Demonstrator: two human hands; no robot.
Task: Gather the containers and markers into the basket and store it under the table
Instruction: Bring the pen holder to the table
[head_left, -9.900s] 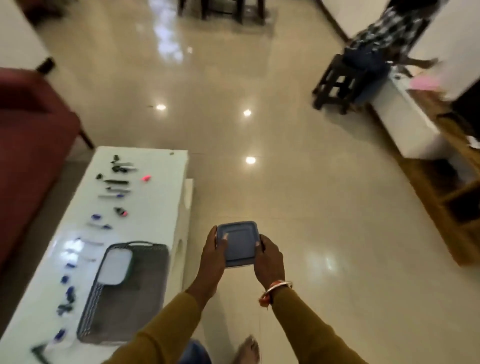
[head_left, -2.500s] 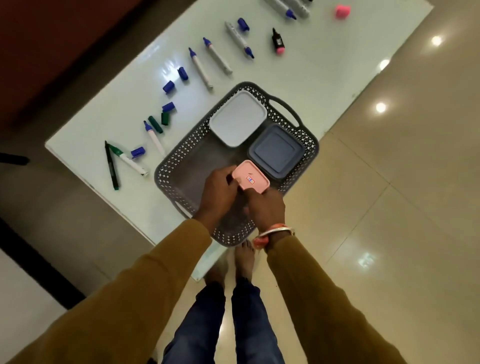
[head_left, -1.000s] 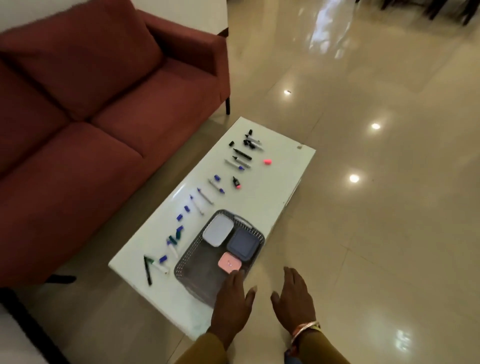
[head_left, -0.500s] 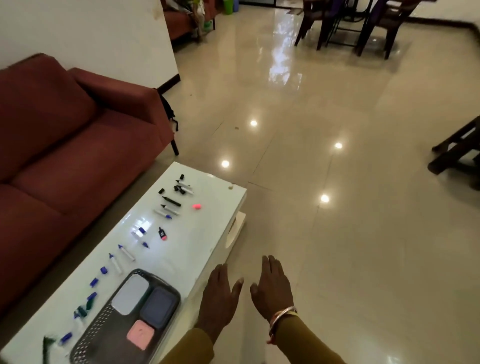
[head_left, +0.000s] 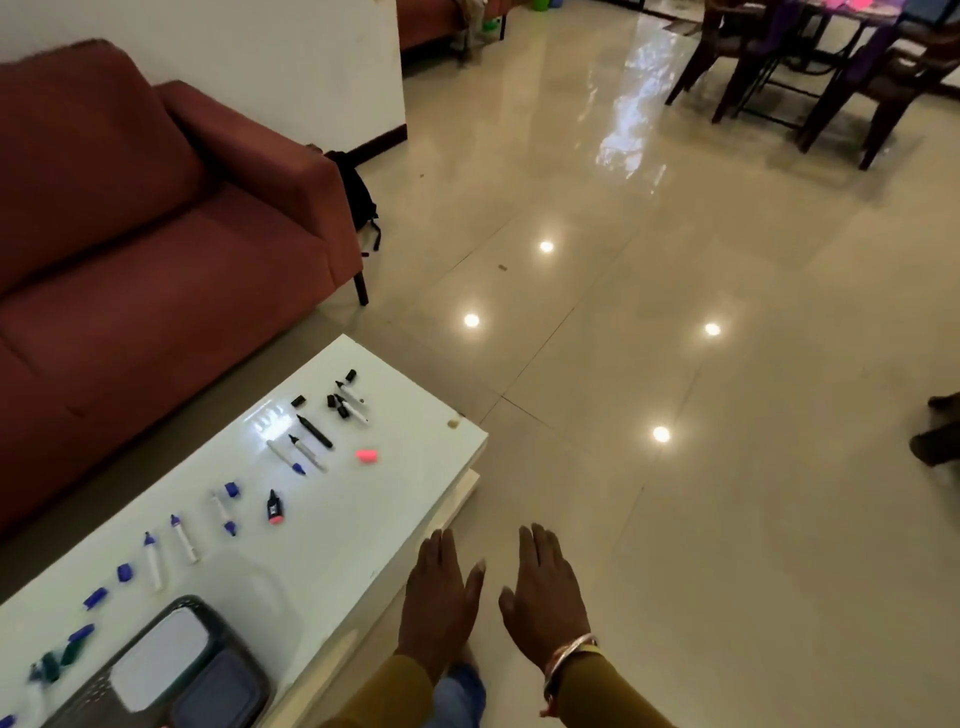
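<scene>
Grey basket (head_left: 188, 603); left hand (head_left: 439, 597), right hand (head_left: 545, 592) spread, empty; marker (head_left: 315, 432) labels unreadable.

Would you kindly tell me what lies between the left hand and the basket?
In the head view, only bare white table separates the left hand and the basket; nothing rests on that stretch.

two containers (head_left: 161, 657) (head_left: 221, 693), one basket (head_left: 188, 603), two hands (head_left: 439, 597) (head_left: 545, 592)

We have a single wide view, worn on the head, facing forward and down: table (head_left: 363, 519) lower left, left hand (head_left: 441, 597) and right hand (head_left: 545, 597) near at bottom centre, floor (head_left: 675, 467) beyond.
</scene>
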